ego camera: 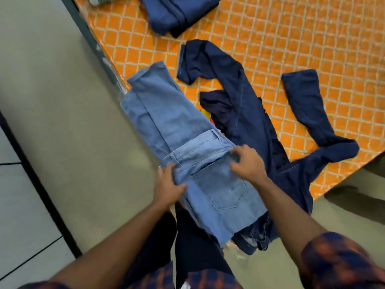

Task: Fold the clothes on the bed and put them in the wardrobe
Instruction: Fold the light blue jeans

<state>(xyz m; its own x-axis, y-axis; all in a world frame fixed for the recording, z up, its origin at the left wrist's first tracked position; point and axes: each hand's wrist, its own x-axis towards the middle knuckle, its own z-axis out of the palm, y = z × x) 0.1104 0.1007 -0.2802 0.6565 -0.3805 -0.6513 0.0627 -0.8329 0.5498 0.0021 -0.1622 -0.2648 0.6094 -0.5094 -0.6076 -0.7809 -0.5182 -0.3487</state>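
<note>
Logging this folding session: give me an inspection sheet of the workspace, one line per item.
Surface: bed with an orange patterned cover.
Job's things: light jeans partly folded at the bed's edge; dark jeans spread out unfolded; folded pile at the far side.
Clutter: striped item at the far edge, cut off, unclear what.
Hands: left hand and right hand both grip the light jeans at the waistband.
Cables: nothing seen.
Surroundings: beige floor beside the bed.

One head-worn wide-angle view, looking steeply down and forward over the bed (pixel 291 49) corner; close enough that both forearms enter from the bottom edge.
</note>
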